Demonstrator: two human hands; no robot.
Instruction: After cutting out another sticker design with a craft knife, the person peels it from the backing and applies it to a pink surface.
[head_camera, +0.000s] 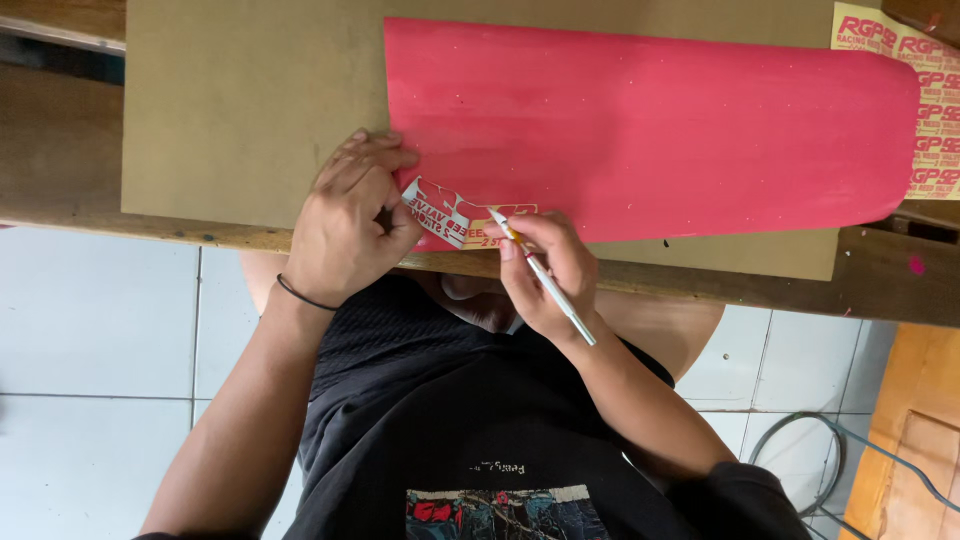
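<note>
Pressing down with our left hand (345, 225), fingers curled and closed against the surface, we pin the near-left corner of the large red vinyl sheet (650, 135) to the flat tan cardboard board (240, 100) beneath it. Our right hand (550, 270) grips a slim silver craft knife (545, 280) like a pen, fingers closed around its shaft, the tip resting on the small cut sticker strip with red and white lettering (450, 212) at the sheet's lower edge. That strip lies between our two hands, touching the left thumb. We wear a thin black band (300, 295) on the left wrist. The board sits on a dark wooden table (880, 280), and a yellow printed sticker sheet (930, 110) shows at the red sheet's far right end.
</note>
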